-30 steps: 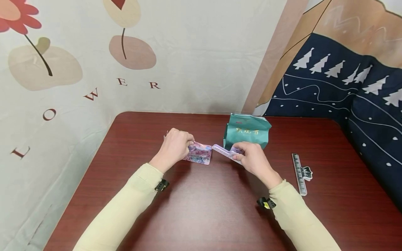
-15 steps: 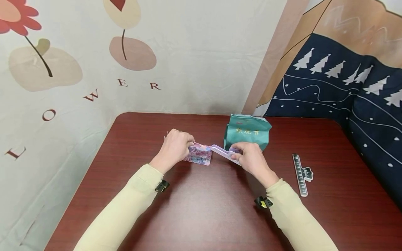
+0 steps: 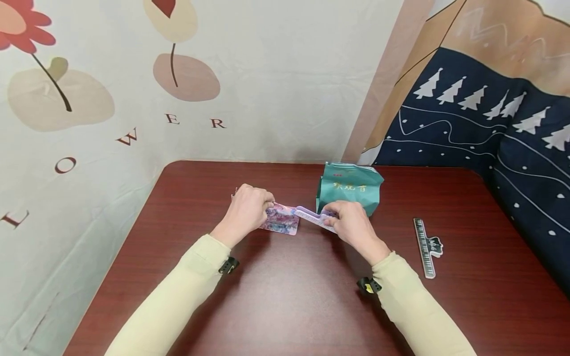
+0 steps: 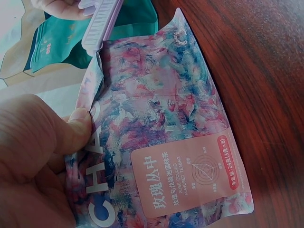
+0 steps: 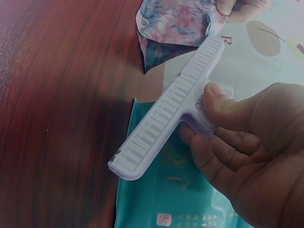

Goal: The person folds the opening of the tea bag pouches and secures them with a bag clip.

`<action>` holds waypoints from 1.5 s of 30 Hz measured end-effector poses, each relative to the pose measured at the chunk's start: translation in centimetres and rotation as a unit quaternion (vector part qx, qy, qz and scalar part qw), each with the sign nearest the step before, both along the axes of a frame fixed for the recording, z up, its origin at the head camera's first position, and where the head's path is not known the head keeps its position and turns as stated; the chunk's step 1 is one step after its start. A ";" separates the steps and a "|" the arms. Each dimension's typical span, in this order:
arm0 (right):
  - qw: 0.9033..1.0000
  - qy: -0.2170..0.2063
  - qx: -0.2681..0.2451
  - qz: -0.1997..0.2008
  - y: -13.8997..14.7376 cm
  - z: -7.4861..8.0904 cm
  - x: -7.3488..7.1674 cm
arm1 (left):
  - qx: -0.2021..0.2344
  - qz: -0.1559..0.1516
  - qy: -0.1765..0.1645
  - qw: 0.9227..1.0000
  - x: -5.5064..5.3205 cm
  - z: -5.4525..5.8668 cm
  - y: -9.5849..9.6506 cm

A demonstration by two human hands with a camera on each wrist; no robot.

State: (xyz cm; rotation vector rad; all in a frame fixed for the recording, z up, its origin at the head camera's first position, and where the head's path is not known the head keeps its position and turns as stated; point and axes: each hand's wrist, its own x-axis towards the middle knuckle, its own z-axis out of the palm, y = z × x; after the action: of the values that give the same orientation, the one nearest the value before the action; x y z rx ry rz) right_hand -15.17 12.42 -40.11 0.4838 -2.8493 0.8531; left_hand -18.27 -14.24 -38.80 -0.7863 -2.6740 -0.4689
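We see the left hand [image 3: 248, 208] pinching a painted pouch [image 3: 283, 220], middle of the head view, partly hidden there (only the left wrist view shows its words [image 4: 165, 178]), the right hand [image 3: 354, 223] pinching a purple clip [image 5: 164, 111].

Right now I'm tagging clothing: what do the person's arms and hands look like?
The long left sleeve and right sleeve are plain pale yellow. The left strap and right strap near the cuffs are black, the right showing a yellow patch. The left hand and right hand are ungloved.

Forearms [image 3: 171, 296] forward, left fingers [image 4: 77, 127] in a pinch, right fingers [image 5: 207, 159] likewise
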 end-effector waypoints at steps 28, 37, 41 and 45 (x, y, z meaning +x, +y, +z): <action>1.000 -0.010 -0.003 -0.003 -1.0 -0.1 -0.2 | 0.010 -0.035 0.025 0.999 0.0 -0.5 -0.5; 1.000 -0.017 0.003 -0.007 -1.1 0.0 0.0 | -0.010 -0.028 0.033 0.999 -0.2 -0.6 -0.4; 1.000 -0.018 0.000 -0.006 -1.2 0.0 0.0 | -0.014 -0.025 0.033 0.999 -0.2 -0.7 -0.3; 1.000 -0.008 -0.001 -0.003 -1.4 0.0 0.0 | -0.017 -0.019 0.036 0.999 -0.2 -0.8 -0.3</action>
State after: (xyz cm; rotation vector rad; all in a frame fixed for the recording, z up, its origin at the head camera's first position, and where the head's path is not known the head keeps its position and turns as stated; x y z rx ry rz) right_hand -15.12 11.03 -40.07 0.4710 -2.8634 0.8625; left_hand -18.45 -14.52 -39.57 -0.8491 -2.6117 -0.3979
